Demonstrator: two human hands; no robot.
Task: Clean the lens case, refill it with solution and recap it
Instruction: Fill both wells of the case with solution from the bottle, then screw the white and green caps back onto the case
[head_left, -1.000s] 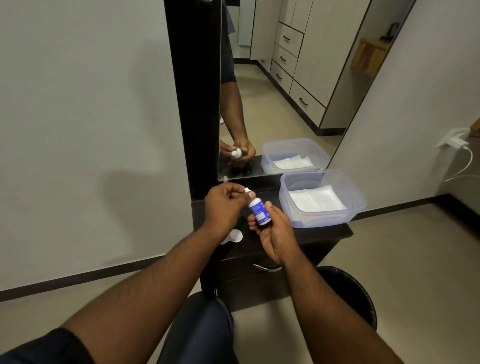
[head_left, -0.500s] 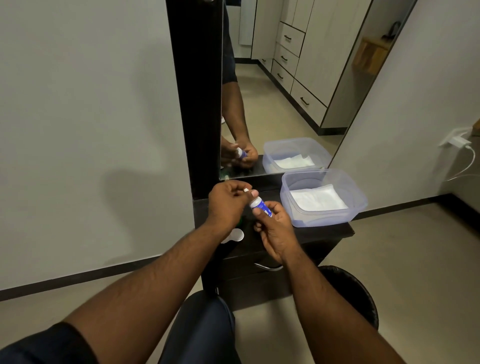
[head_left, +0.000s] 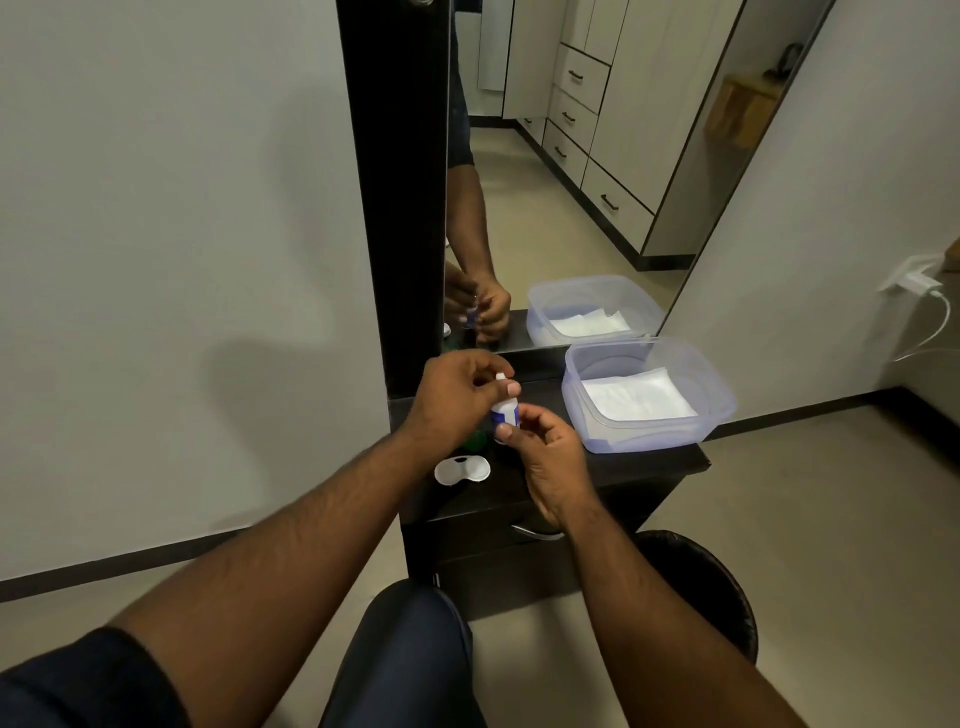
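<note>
Small white solution bottle with blue label upright, pinched in right hand grip; left hand fingers pinch its white tip. White plastic lens case open on dark surface (wells look unfilled). Refill, recap apparently left.

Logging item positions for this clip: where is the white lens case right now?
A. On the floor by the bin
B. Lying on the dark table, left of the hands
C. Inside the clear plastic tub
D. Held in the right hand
B: the white lens case lies on the dark table, while both hands hold the small bottle.
</note>
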